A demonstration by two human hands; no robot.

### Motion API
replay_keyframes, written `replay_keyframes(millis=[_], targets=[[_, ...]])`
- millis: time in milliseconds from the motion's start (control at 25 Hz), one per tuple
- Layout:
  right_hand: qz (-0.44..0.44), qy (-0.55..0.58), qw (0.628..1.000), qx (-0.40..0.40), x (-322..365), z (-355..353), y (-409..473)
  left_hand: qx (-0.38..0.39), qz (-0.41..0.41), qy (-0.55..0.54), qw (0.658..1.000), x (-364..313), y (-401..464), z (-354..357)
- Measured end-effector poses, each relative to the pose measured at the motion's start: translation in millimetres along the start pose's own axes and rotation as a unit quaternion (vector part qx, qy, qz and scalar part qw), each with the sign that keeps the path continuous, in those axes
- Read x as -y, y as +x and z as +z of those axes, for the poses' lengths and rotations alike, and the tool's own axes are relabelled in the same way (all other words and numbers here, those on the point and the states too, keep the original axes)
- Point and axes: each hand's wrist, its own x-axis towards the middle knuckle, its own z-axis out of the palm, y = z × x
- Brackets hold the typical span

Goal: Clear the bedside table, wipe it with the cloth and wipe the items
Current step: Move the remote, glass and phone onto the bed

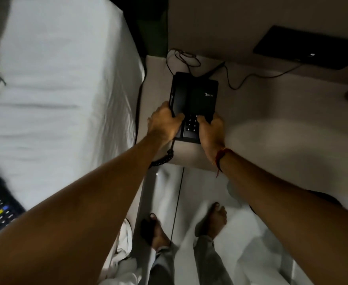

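A black desk telephone with a keypad sits on the pale bedside table. My left hand grips its near left side over the handset. My right hand grips its near right side, thumb on the keypad. A coiled black cord hangs off the table's front edge below my left wrist. Thin black cables run from the phone's back toward the wall. No cloth is in sight.
A bed with a white sheet fills the left. A black TV remote lies on it at the lower left. A flat black panel sits at the upper right. My bare feet stand on the glossy floor.
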Motion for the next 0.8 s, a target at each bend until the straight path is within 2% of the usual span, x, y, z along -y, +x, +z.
replay_keyframes(millis=[120, 240, 480, 680, 800], targets=[[0.031, 0.053, 0.998, -0.033, 4, 1, 4, -0.003, 0.004, -0.02, 1.0, -4, 7, 7], [0.024, 0.046, 0.998, -0.034, 20, -5, -1, -0.018, 0.021, -0.025, 0.999, -11, -2, 1], [-0.023, 0.022, 0.999, -0.019, 89, 8, -30, -0.111, 0.071, 0.032, 0.991, -42, -24, -59], [-0.098, 0.056, 0.994, 0.004, 147, 31, -75, -0.226, 0.116, 0.102, 0.962, -69, -62, -136], [-0.152, 0.069, 0.986, 0.029, 177, 58, -112, -0.284, 0.124, 0.102, 0.945, -59, -88, -185]])
